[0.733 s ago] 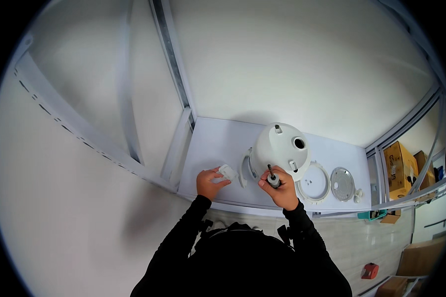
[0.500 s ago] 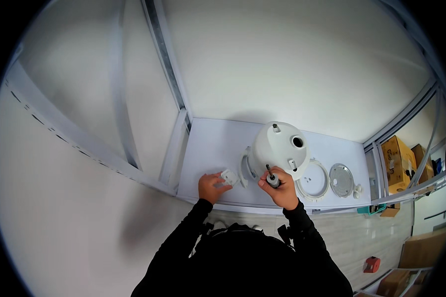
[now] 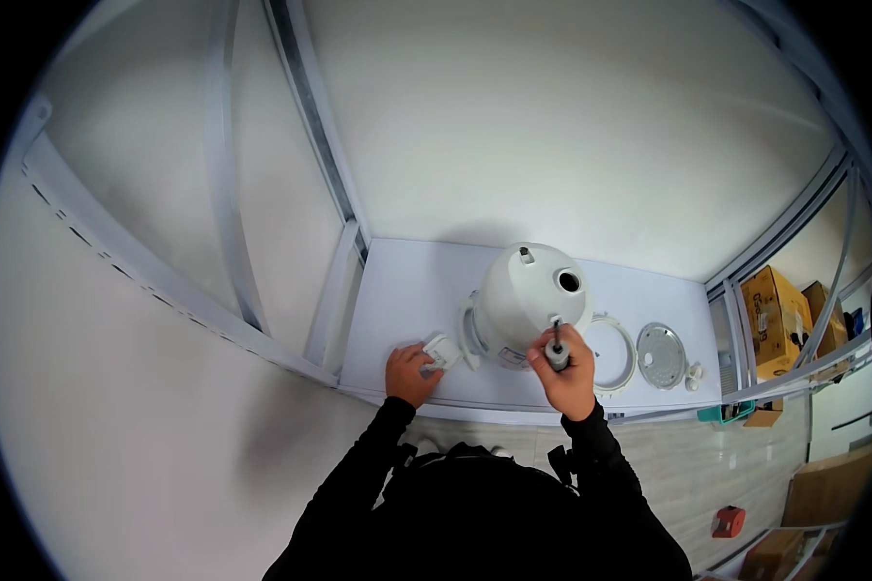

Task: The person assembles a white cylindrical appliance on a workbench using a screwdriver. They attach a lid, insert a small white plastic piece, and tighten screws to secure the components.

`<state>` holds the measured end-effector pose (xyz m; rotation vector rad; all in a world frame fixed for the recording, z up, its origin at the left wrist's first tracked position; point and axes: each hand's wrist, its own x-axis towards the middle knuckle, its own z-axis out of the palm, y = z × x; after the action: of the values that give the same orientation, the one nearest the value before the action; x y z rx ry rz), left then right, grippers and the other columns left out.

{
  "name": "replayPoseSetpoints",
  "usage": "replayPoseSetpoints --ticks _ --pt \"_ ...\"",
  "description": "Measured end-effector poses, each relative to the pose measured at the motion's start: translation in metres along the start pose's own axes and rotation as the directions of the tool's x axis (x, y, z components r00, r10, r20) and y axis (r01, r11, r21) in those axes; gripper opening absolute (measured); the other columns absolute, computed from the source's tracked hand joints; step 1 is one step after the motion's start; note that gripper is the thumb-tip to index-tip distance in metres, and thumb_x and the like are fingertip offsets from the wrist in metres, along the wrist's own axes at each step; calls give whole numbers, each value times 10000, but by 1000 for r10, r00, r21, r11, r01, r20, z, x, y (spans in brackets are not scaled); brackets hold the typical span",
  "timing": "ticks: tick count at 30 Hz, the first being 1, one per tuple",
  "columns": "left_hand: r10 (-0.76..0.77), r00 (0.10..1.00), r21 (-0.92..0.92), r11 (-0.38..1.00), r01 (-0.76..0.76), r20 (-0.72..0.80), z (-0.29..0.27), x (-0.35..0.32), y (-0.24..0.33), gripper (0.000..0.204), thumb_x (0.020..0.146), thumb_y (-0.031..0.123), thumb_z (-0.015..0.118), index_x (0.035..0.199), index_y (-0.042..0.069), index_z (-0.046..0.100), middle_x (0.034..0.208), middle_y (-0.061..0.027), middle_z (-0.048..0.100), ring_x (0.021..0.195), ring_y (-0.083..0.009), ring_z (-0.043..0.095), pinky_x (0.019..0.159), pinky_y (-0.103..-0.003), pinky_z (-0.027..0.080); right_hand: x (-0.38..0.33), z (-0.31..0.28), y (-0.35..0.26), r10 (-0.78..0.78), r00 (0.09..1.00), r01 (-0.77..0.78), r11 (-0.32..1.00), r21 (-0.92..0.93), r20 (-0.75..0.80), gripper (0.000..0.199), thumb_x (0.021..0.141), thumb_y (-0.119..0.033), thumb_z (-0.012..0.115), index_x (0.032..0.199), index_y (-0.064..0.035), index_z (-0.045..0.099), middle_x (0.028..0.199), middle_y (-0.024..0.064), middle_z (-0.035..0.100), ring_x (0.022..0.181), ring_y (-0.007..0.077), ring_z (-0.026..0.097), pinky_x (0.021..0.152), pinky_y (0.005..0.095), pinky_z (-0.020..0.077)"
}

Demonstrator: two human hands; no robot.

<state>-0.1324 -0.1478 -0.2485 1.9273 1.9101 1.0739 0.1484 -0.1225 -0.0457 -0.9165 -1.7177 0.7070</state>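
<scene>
My right hand is closed around a screwdriver with a grey barrel and a thin dark shaft pointing away from me. It is close to the near right side of a large white rounded housing, which has a round dark hole and slotted feet on its upper face. At the left, my left hand has its fingers on a small white plastic part lying on the table. Between that part and the housing stands a curved white piece.
On the white table, right of the housing, lie a white ring, a round perforated metal plate and small white parts. Metal frame posts border the table. Cardboard boxes stand at the right.
My right hand has moved right with the screwdriver. My left hand has lowered the white part onto the table. The housing appears slightly further left in the picture.
</scene>
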Motion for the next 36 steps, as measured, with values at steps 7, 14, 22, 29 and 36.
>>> replayPoseSetpoints --ticks 7,14,22,29,36 --pt "-116 988 -61 992 110 -98 -8 14 35 392 734 178 802 1093 82 676 1400 -199 560 1268 -379 525 1071 -481 419 3 -43 21 297 926 -253 947 198 -235 405 824 17 635 1217 -53 567 1043 65 582 830 127 553 731 287 487" --pt "-31 991 -365 931 -18 -128 -33 52 128 521 838 191 755 1308 34 593 1455 -215 516 1350 -379 478 1100 -447 411 -1 -68 90 259 936 -217 958 189 -240 440 840 28 602 1275 -26 556 1212 95 585 880 137 574 778 304 501" --pt "-227 973 -624 766 158 -32 2 53 181 805 950 233 697 1569 -29 254 1581 -210 377 1463 -298 374 1188 -410 292 8 -69 119 341 939 -295 854 428 -33 669 969 -147 687 1541 -13 367 1504 138 482 1359 234 475 1112 365 388" --pt "-232 965 -561 818 125 -123 6 52 214 882 913 207 720 1561 -92 200 1575 -267 354 1477 -302 347 1189 -385 297 8 -86 115 245 965 -264 900 347 99 636 995 -162 662 1534 -3 363 1476 163 504 1362 246 486 1106 380 417" --pt "-95 947 -583 805 -108 -307 11 56 225 923 868 61 718 1573 -68 137 1567 -276 341 1441 -342 396 1168 -422 349 14 -101 107 270 962 -242 799 551 31 539 982 -160 680 1447 1 459 1409 116 553 1216 224 586 1009 361 485"
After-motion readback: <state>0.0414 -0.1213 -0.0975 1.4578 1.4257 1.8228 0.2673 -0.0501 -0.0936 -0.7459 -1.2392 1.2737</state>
